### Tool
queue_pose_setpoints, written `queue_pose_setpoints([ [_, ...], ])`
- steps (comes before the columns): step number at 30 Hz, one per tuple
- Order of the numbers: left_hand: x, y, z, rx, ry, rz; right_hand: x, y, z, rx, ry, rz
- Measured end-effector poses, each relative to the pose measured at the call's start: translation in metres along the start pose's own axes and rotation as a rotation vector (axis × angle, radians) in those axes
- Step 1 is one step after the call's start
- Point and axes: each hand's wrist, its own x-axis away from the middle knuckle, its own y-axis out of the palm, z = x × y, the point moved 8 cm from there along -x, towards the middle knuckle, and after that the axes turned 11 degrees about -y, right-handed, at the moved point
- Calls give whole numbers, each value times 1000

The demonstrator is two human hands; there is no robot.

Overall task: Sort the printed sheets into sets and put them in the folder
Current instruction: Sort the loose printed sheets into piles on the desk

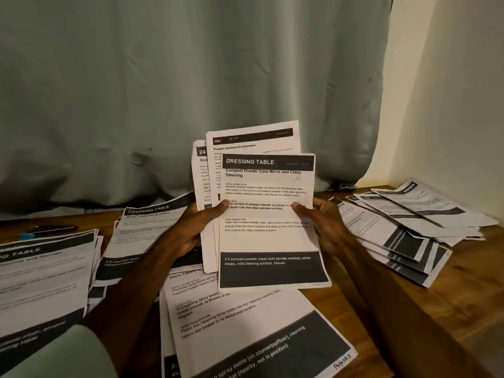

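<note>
I hold a fanned bunch of printed sheets upright above the wooden table. The front sheet [268,241] is headed "DRESSING TABLE". Behind it stands a sheet [252,140] numbered 3561, and a third sheet [200,165] peeks out at the left. My left hand [196,227] grips the bunch at its left edge, thumb on the front sheet. My right hand [319,222] pinches the front sheet's right edge, thumb on the print. No folder is in view.
Piles of printed sheets cover the table: one at far left [43,274], one behind my left hand [144,227], one under my arms [245,331], a fanned pile at right [409,227]. A dark pen [51,230] lies at back left. A green curtain [191,91] hangs behind.
</note>
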Motion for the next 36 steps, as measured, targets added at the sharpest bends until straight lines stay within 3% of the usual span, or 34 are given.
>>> queue_pose_setpoints([
  [7,3,-2,4,1,56,62,2,8,3,-4,13,-18],
  [21,-1,-12,9,33,109,127,5,-7,-2,54,-69,120],
  [28,-4,-26,10,91,118,173,-6,-22,19,99,49,264],
  [36,-5,-27,11,114,153,135,-7,-20,18,77,63,286],
])
